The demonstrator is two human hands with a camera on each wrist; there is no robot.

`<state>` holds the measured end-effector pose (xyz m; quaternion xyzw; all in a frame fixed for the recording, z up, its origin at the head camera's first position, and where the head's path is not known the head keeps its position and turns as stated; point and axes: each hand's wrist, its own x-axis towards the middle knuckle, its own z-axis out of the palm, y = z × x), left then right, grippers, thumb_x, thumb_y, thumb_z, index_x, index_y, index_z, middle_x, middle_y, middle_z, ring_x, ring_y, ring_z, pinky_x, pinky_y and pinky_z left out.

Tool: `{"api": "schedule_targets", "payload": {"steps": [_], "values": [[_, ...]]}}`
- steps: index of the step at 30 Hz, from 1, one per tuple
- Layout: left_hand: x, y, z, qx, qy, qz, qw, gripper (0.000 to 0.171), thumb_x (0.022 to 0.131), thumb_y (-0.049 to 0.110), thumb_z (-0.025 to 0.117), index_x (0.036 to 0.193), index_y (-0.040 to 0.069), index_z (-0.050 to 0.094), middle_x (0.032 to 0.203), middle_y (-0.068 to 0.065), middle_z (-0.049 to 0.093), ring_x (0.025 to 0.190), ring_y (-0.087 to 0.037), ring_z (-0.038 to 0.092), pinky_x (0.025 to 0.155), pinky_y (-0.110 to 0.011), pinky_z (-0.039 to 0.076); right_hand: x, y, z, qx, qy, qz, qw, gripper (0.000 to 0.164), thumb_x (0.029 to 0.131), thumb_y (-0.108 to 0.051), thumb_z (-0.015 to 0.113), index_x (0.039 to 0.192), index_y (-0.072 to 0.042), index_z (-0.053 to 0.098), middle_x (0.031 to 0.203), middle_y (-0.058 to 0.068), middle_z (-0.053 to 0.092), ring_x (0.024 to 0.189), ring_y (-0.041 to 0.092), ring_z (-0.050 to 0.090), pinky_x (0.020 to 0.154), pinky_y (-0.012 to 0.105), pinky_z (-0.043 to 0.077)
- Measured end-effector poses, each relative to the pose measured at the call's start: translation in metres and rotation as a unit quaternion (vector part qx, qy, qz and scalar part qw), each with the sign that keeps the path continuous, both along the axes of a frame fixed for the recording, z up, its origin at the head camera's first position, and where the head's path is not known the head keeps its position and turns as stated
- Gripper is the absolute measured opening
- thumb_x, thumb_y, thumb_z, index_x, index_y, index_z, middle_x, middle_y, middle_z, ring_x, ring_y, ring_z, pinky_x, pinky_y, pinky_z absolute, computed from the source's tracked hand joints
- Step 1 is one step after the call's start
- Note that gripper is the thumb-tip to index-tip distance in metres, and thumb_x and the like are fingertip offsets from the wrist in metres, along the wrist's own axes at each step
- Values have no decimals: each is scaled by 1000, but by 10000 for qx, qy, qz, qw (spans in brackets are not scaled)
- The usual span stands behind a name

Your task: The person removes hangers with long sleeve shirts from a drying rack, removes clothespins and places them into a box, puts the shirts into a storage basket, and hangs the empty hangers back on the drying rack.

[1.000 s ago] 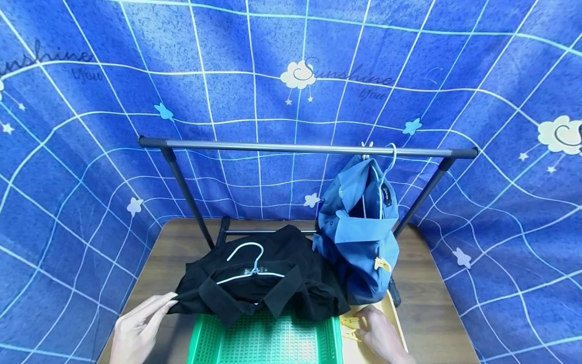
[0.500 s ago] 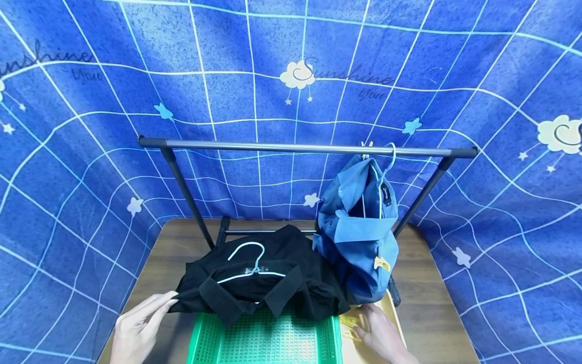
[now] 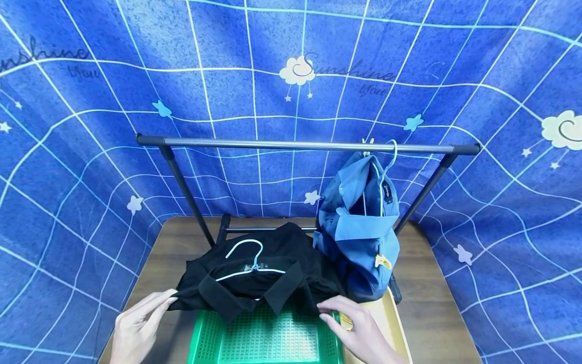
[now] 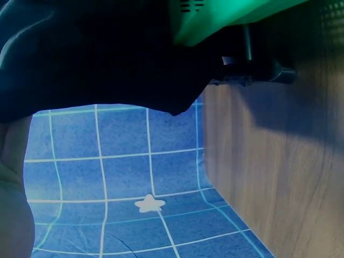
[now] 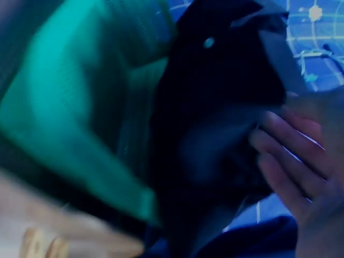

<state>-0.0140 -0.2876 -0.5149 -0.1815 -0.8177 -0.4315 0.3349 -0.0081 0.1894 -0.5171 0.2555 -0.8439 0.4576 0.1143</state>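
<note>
A black collared shirt (image 3: 268, 237) lies on a light blue wire hanger (image 3: 257, 253), partly over a green basket (image 3: 265, 336). My left hand (image 3: 138, 323) pinches the shirt's left end between thumb and fingers. In the left wrist view, part of the left hand (image 4: 13, 204) shows under the dark cloth. At the shirt's right side, my right hand (image 3: 354, 323) has thumb and bent fingertips close together on the cloth. Its curled fingers (image 5: 282, 156) meet the shirt in the right wrist view, where the picture is blurred.
A blue shirt (image 3: 364, 253) hangs from the rail (image 3: 273, 145) of a garment rack, with a yellow clothespin (image 3: 383, 261) on it. Right of the basket stands a cream tray (image 3: 395, 323) with yellow clothespins (image 3: 346, 322). Everything sits on a wooden table (image 3: 436, 303) before a blue curtain.
My right hand has left the clothespins in the tray and moved left and slightly up to the black shirt's right side, where the cloth is now gathered. My left hand keeps its pinch.
</note>
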Motion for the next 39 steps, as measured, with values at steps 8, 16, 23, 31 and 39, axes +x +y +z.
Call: {"api": "schedule_targets", "payload": {"steps": [8, 16, 23, 31, 39], "values": [[0, 1, 0, -2, 15, 30, 10000, 32, 81, -23, 76, 106, -3, 82, 100, -3, 80, 101, 6, 70, 90, -6, 48, -31, -23, 6, -613, 1444, -404, 9868, 49, 87, 2, 86, 132, -13, 73, 125, 3, 71, 113, 21, 67, 104, 18, 47], [1, 3, -1, -69, -85, 35, 9999, 38, 77, -26, 76, 105, -1, 82, 99, -3, 80, 101, 7, 70, 90, -6, 48, -48, -29, -11, -61, 823, -500, 9953, 24, 99, -11, 79, 122, -19, 77, 115, -7, 73, 107, 11, 69, 95, 19, 51], [3, 7, 3, -158, -121, 196, 9996, 42, 75, -28, 76, 105, 0, 82, 97, -3, 80, 100, 9, 69, 89, -5, 47, -56, -33, -15, -751, 894, -282, 9928, 23, 98, 2, 75, 114, -15, 79, 98, -5, 75, 87, 10, 71, 79, 18, 54], [2, 6, 1, -164, -189, 131, 9996, 44, 75, -29, 75, 108, -1, 82, 99, -4, 80, 101, 8, 69, 89, -6, 48, -60, -36, -15, -1339, 1205, -291, 9832, 26, 94, 9, 76, 112, -9, 81, 91, -2, 73, 78, 10, 66, 70, 19, 51], [3, -5, -2, -293, -419, -14, 9987, 48, 77, -27, 76, 113, 4, 82, 103, -1, 80, 100, 6, 70, 89, -6, 48, -61, -36, -19, -1670, 1530, -260, 9737, 31, 85, 19, 78, 108, -2, 81, 87, 3, 73, 74, 12, 64, 67, 20, 50]]}}
